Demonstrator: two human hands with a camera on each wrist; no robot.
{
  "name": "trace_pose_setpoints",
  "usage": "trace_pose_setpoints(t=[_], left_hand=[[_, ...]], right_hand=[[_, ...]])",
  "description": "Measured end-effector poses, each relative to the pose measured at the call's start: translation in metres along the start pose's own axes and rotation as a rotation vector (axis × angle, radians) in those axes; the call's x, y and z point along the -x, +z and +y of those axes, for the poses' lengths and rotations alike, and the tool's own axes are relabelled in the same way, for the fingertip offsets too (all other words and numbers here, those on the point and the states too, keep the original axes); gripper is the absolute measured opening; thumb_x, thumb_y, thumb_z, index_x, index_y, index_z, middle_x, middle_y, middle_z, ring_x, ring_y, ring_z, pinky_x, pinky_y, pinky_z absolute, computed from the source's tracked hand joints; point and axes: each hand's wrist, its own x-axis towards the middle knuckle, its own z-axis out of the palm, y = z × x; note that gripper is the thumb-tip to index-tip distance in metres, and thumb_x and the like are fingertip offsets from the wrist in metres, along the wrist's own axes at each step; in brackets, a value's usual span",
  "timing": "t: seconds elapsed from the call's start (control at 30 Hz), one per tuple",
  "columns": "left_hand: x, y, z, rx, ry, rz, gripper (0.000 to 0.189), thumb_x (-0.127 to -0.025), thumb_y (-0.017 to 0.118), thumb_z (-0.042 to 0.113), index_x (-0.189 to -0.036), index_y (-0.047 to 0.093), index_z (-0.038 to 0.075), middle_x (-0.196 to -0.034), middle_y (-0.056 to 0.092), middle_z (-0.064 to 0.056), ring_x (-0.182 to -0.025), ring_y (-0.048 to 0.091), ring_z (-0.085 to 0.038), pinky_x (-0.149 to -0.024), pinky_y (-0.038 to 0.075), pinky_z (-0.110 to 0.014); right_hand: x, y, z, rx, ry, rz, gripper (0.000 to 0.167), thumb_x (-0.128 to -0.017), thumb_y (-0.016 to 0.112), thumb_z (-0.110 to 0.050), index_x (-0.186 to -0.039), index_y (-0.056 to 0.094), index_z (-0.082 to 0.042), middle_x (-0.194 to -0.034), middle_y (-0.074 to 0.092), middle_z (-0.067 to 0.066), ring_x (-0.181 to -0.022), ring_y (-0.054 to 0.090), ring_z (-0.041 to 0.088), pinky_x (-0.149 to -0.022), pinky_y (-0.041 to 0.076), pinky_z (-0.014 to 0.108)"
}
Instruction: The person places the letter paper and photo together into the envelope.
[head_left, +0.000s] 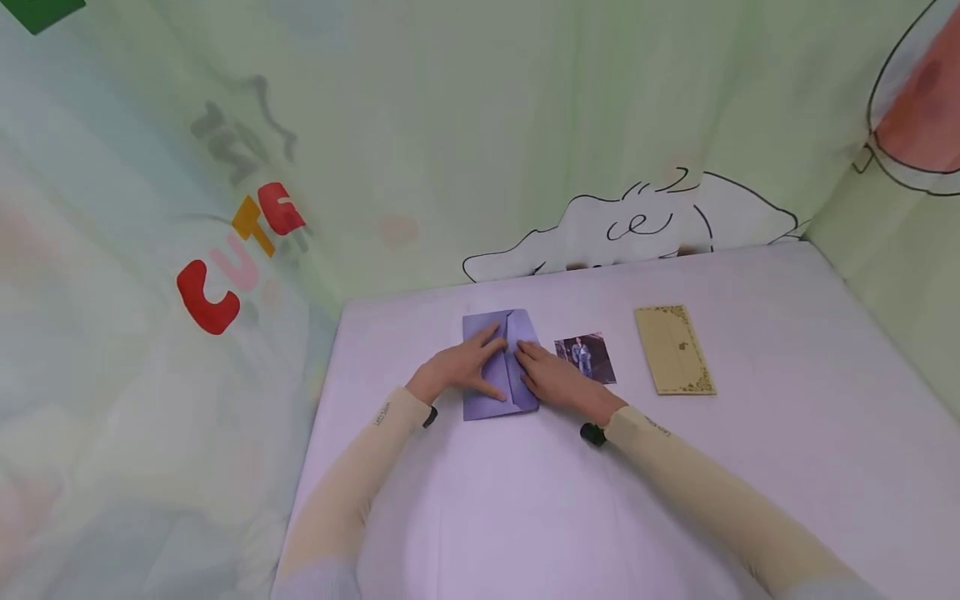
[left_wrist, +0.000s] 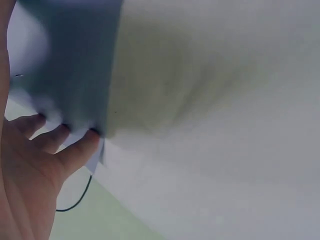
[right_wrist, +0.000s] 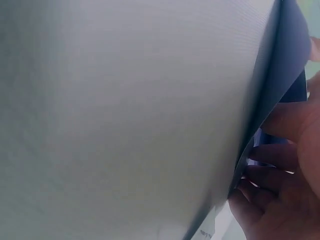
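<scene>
A purple envelope [head_left: 480, 404] lies upright on the cloth, its long flap [head_left: 527, 398] along the right side folded over toward the middle. My left hand [head_left: 470, 364] rests on the envelope's body with the fingers and thumb spread. In the left wrist view those fingers [left_wrist: 80, 150] reach to the envelope's edge. My right hand [head_left: 558, 379] presses on the flap from the right, fingers extended. In the right wrist view the fingers and thumb of the right hand [right_wrist: 285, 185] lie along the flap's edge, and the flap [right_wrist: 287, 65] stands a little raised there.
A small photo [head_left: 588, 357] of a person lies just beyond my right hand. Farther right lies a tan envelope [head_left: 675, 350] with a dark ornamental border. The pale lilac cloth [head_left: 517, 508] covers the table, with printed curtains [head_left: 480, 150] behind and at the sides.
</scene>
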Motion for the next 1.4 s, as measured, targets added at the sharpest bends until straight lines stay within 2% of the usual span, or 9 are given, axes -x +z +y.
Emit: trace_pose_setpoints(t=[0.2,0.4,0.63,0.83,1.03,1.23,1.4], left_hand=[[-0.004,-0.003,-0.006,-0.035,0.002,0.047,0.097,-0.072,0.072,0.077,-0.146,0.038,0.024,-0.169,0.009,-0.013,-0.152,0.029,-0.031,-0.102,0.052,-0.046],[-0.006,0.006,-0.004,-0.081,0.007,0.033,0.099,-0.07,0.069,0.081,-0.146,0.038,0.025,-0.169,0.012,-0.014,-0.152,0.027,-0.036,-0.105,0.049,-0.047],[-0.006,0.001,0.001,-0.096,0.004,0.021,0.098,-0.071,0.069,0.079,-0.145,0.038,0.024,-0.168,0.013,-0.017,-0.151,0.027,-0.039,-0.107,0.048,-0.049],[-0.006,0.002,0.002,-0.084,-0.001,0.012,0.098,-0.07,0.071,0.078,-0.146,0.038,0.025,-0.169,0.011,-0.017,-0.152,0.026,-0.04,-0.109,0.046,-0.049],[-0.006,0.004,0.003,-0.078,-0.009,-0.012,0.099,-0.071,0.073,0.076,-0.148,0.037,0.025,-0.169,0.008,-0.017,-0.152,0.024,-0.04,-0.107,0.048,-0.05],[-0.007,0.007,0.003,-0.076,-0.013,-0.015,0.1,-0.071,0.073,0.076,-0.148,0.036,0.025,-0.169,0.009,-0.016,-0.153,0.023,-0.037,-0.109,0.047,-0.048],[-0.006,0.003,0.004,-0.069,-0.014,-0.005,0.1,-0.07,0.074,0.076,-0.148,0.038,0.024,-0.169,0.01,-0.015,-0.153,0.023,-0.036,-0.11,0.046,-0.049]], right_hand=[[-0.009,-0.008,0.005,0.009,-0.001,-0.01,0.053,-0.102,0.055,-0.016,-0.145,0.042,0.011,-0.155,0.037,0.03,-0.145,0.038,0.043,-0.118,0.034,0.052],[-0.006,-0.002,0.006,-0.017,0.021,-0.041,0.053,-0.102,0.056,-0.016,-0.146,0.042,0.01,-0.156,0.036,0.029,-0.146,0.036,0.042,-0.118,0.034,0.051],[-0.003,-0.006,0.006,-0.047,-0.005,-0.002,0.053,-0.1,0.059,-0.015,-0.144,0.045,0.011,-0.153,0.039,0.032,-0.143,0.039,0.044,-0.116,0.036,0.053],[0.003,-0.009,0.009,-0.087,0.019,-0.013,0.054,-0.1,0.06,-0.016,-0.144,0.044,0.011,-0.152,0.037,0.034,-0.143,0.037,0.047,-0.116,0.035,0.055],[0.011,-0.012,0.014,-0.078,0.029,0.011,0.053,-0.098,0.062,-0.015,-0.143,0.047,0.009,-0.15,0.041,0.035,-0.142,0.038,0.049,-0.117,0.033,0.058],[0.02,-0.017,0.018,-0.079,0.084,0.007,0.053,-0.098,0.062,-0.016,-0.144,0.046,0.007,-0.151,0.038,0.035,-0.143,0.034,0.052,-0.118,0.029,0.06],[0.025,-0.024,0.022,-0.085,0.122,0.016,0.055,-0.099,0.062,-0.017,-0.145,0.045,0.008,-0.152,0.037,0.035,-0.144,0.033,0.052,-0.118,0.028,0.06]])
